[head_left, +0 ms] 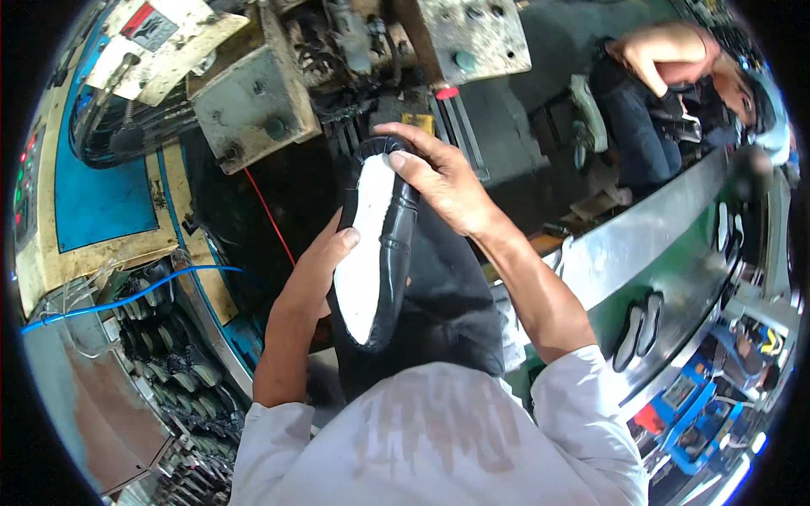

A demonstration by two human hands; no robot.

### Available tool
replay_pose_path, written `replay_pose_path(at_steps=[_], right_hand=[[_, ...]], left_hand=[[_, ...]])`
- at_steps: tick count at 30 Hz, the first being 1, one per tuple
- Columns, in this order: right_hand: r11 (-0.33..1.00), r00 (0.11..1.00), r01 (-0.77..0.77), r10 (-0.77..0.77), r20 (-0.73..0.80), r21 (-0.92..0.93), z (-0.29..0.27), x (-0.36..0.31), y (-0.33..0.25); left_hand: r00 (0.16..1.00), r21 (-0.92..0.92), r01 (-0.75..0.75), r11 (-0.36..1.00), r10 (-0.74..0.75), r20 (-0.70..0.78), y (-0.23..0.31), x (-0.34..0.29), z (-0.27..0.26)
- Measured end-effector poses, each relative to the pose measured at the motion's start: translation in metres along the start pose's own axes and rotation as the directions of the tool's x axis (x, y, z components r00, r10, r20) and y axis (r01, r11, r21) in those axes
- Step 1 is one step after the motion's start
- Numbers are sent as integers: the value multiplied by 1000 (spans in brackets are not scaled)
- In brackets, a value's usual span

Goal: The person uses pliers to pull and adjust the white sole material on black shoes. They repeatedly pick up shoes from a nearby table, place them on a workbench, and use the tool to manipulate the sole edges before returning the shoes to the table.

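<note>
Both of my hands hold one black shoe upper (395,253), turned so that its white underside (363,261) faces up toward me. My right hand (443,179) grips the far end, thumb pressed on the white surface and fingers round the black edge. Along the near left side, my left hand (325,260) is closed on it, its thumb lying on the white part and its other fingers hidden underneath. The shoe upper is held above my dark trousers (456,295), in front of a grimy machine (346,51).
Metal boxes with buttons (253,105) stand ahead. At left are a blue machine panel (105,194), a blue hose (152,285) and racked dark shoe-shaped pieces (181,354). On the right runs a green conveyor (675,278) carrying shoe pieces (639,329). Another person (666,101) bends beyond it.
</note>
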State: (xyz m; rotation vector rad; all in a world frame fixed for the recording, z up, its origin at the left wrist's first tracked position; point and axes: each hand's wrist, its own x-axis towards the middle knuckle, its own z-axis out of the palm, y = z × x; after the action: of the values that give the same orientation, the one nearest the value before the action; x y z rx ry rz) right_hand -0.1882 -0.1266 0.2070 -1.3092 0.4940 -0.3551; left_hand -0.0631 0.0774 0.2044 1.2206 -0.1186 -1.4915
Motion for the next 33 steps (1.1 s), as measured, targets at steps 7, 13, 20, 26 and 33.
replay_pose_path(at_steps=[7,13,20,26,33], right_hand=[[904,969,104,2,-249,415,-17,-82,55],[483,604,-483,-420,-677,-731,-132,-246,181],[276,393,-865,-147,-908,-419,-153,-336,237],[758,303,-637,81,-950,-138,-185,-352,241],[840,489,-245,539,-686,485,-154,-309,168]], left_hand=[[943,622,-304,721,320,90,-26,-16,34],[974,746,18,665,158,-165,-65,-40,44],[983,714,123,690,11,-181,-112,-38,22],[987,771,79,631,59,-149,-109,-61,29],[989,531,-79,844,131,-62,-127,-36,23]])
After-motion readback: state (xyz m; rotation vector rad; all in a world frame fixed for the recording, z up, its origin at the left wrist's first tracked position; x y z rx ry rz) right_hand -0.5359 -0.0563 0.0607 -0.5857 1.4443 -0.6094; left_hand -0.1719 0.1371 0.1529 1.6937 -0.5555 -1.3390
